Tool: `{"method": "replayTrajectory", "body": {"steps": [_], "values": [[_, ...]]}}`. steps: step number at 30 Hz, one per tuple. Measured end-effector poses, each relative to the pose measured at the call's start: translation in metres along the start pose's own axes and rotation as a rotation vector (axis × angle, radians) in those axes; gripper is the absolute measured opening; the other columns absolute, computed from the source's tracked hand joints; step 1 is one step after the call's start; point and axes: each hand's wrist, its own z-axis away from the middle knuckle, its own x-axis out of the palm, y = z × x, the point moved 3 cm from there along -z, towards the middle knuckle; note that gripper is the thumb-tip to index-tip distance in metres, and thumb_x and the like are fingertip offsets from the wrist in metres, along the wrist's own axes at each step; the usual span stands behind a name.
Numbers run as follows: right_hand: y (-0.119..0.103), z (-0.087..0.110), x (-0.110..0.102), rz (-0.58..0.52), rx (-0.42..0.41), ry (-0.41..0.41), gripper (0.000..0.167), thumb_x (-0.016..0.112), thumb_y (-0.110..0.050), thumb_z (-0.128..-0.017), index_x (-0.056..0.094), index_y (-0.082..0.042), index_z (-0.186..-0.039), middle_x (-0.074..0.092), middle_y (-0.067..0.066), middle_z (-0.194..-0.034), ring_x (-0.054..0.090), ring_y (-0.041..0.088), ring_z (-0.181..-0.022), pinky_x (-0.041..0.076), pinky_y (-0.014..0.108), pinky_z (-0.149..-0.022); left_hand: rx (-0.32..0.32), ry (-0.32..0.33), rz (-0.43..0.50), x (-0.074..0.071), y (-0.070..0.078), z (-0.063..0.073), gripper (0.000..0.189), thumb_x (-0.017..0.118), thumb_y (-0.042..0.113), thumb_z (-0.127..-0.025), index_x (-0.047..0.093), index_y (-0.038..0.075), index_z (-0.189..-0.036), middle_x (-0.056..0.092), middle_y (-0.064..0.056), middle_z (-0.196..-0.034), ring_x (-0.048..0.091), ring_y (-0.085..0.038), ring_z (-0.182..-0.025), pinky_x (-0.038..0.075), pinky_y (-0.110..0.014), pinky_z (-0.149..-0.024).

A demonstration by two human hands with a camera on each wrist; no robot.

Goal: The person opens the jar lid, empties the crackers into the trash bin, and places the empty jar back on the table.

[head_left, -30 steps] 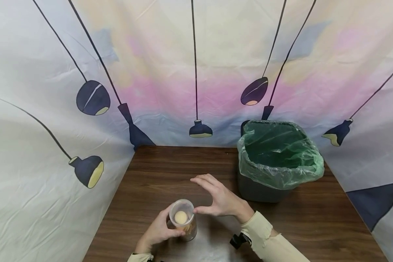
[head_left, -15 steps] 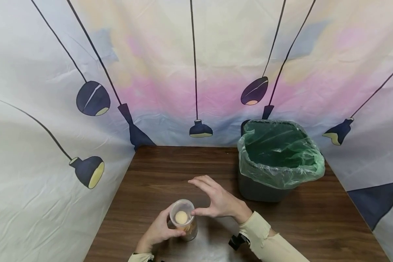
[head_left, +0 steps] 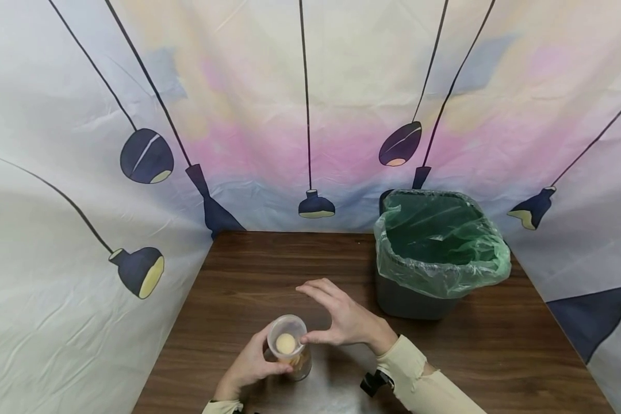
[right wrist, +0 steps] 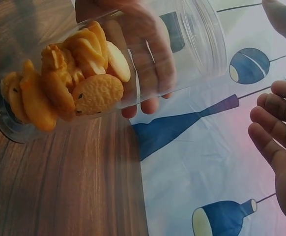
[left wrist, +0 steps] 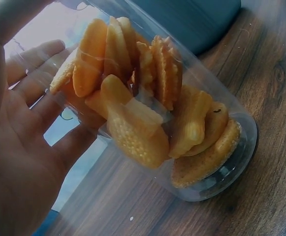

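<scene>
A clear plastic jar (head_left: 301,368) stands on the wooden table with its mouth uncovered, partly filled with several golden cookies (left wrist: 138,132). Through the mouth a round pale cookie (head_left: 286,344) shows in the head view. My left hand (head_left: 250,362) grips the jar from the left, thumb in front and fingers behind it, as the right wrist view shows through the plastic. My right hand (head_left: 344,316) hovers just right of the rim, thumb and fingers spread apart with nothing between them. In the right wrist view it is apart from the jar.
A dark grey bin (head_left: 414,299) lined with a green plastic bag (head_left: 440,276) stands at the table's back right. Behind the dark brown table (head_left: 269,264) hangs a cloth (head_left: 259,115) printed with lamps.
My right hand has shifted slightly left, closer to the jar's rim. The left hand and the jar have stayed in place.
</scene>
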Motion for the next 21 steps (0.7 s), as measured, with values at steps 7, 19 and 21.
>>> {"method": "replayTrajectory", "body": {"steps": [7, 19, 21], "values": [[-0.0013, 0.0013, 0.0024, -0.011, 0.012, -0.018, 0.082, 0.072, -0.054, -0.081, 0.042, -0.011, -0.144, 0.048, 0.006, -0.138, 0.047, 0.017, -0.127, 0.048, 0.034, -0.101, -0.006, -0.001, 0.010, 0.0003, 0.0006, 0.0002, 0.082, 0.084, 0.003, -0.071, 0.043, 0.007, -0.142, 0.058, -0.018, -0.129, 0.059, -0.022, -0.116, 0.048, -0.030, -0.098], [-0.0014, 0.0016, 0.0012, -0.003, 0.005, -0.009, 0.082, 0.070, -0.056, -0.082, 0.042, -0.010, -0.144, 0.049, 0.007, -0.137, 0.047, 0.018, -0.127, 0.047, 0.035, -0.102, -0.039, 0.002, 0.010, -0.0007, -0.0041, 0.0010, 0.082, 0.084, 0.005, -0.071, 0.044, 0.012, -0.142, 0.059, -0.010, -0.131, 0.057, -0.016, -0.120, 0.044, -0.028, -0.102], [-0.0012, 0.0019, 0.0026, -0.009, 0.012, -0.018, 0.082, 0.070, -0.056, -0.082, 0.041, -0.010, -0.145, 0.048, 0.007, -0.138, 0.047, 0.018, -0.128, 0.047, 0.035, -0.102, -0.039, 0.001, 0.010, -0.0009, -0.0045, 0.0011, 0.082, 0.084, 0.005, -0.071, 0.044, 0.013, -0.143, 0.059, -0.008, -0.132, 0.056, -0.015, -0.121, 0.044, -0.028, -0.102]]}}
